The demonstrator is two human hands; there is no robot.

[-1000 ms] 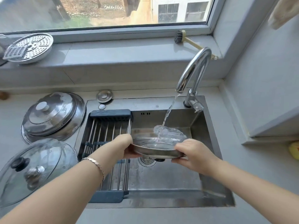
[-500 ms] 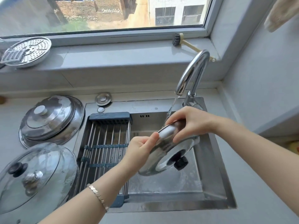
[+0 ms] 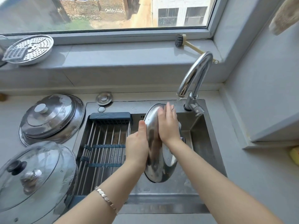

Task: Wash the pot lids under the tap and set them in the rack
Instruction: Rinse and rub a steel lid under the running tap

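Note:
A steel pot lid (image 3: 156, 162) stands on edge over the sink (image 3: 208, 147), its top rim just below the running tap (image 3: 194, 75). My left hand (image 3: 137, 146) grips its left rim, thumb up along the edge. With fingers straight, my right hand (image 3: 167, 125) lies flat against the lid's inner face. The slatted roll-up rack (image 3: 105, 147) spans the left half of the sink and holds nothing. A stack of steel lids (image 3: 51, 117) and a glass lid (image 3: 32, 173) with a black knob lie on the counter at left.
A perforated steamer plate (image 3: 30, 49) and a dish brush (image 3: 182, 42) sit on the window sill. A sink plug (image 3: 104, 98) lies behind the rack. A yellow object (image 3: 294, 155) shows at the right edge under a shelf.
The lid went from flat under the stream, full of water, to standing on edge. My right hand left the rim and now lies flat on the inner face.

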